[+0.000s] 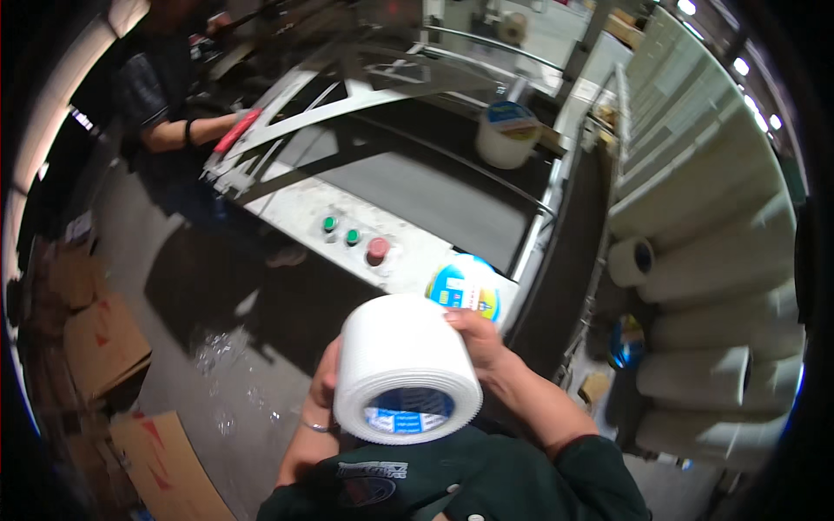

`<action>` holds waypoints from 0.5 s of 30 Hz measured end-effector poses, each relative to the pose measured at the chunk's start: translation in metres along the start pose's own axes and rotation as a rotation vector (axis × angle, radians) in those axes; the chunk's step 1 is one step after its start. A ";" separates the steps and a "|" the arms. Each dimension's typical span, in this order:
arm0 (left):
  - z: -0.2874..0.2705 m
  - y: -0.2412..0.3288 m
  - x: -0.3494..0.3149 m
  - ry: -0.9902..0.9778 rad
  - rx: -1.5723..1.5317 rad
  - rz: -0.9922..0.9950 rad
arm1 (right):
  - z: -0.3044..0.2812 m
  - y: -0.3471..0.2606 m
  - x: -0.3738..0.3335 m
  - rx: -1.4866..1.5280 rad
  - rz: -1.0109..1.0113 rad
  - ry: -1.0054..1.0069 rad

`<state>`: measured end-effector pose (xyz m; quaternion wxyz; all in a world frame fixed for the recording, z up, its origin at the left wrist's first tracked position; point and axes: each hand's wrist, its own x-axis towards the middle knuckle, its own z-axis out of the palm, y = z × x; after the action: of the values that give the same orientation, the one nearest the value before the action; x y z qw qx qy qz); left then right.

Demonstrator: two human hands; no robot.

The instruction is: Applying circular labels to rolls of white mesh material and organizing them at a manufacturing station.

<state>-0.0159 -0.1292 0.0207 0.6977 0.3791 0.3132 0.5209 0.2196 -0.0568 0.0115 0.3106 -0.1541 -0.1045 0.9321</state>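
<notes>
Between my two hands, in front of my chest, is a large roll of white mesh tape (pixel 404 343), its blue-printed core facing me. My left hand (pixel 327 375) is pressed to the roll's left side, its fingers mostly hidden behind it. My right hand (pixel 479 340) grips the upper right side, thumb on the rim. Just beyond that hand, a round blue and yellow printed label (pixel 463 285) shows at the corner of a machine's white panel (pixel 295 204). I cannot tell whether my right fingers touch it.
Two green buttons (pixel 353 236) and a red button (pixel 377 250) rise from the panel. A labelled white roll (pixel 506 137) stands farther back on the machine. A co-worker's hand (pixel 234 126) is at a red handle. Cardboard boxes (pixel 104 343) lie left; large white rolls (pixel 695 378) line the right.
</notes>
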 end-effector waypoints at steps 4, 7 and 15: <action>-0.014 -0.016 -0.006 0.117 -0.100 0.056 | 0.005 0.004 0.019 -0.111 0.029 0.024; -0.033 -0.023 -0.008 0.211 -0.281 0.021 | 0.017 0.003 0.032 -0.338 0.018 0.155; -0.092 -0.037 0.018 0.281 -0.660 -0.022 | -0.012 -0.040 0.056 -0.887 -0.264 0.370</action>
<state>-0.0698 -0.0994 -0.0591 0.7382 0.0545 0.2254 0.6335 0.2032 0.0104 -0.0001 0.3436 -0.4198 -0.4528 0.7076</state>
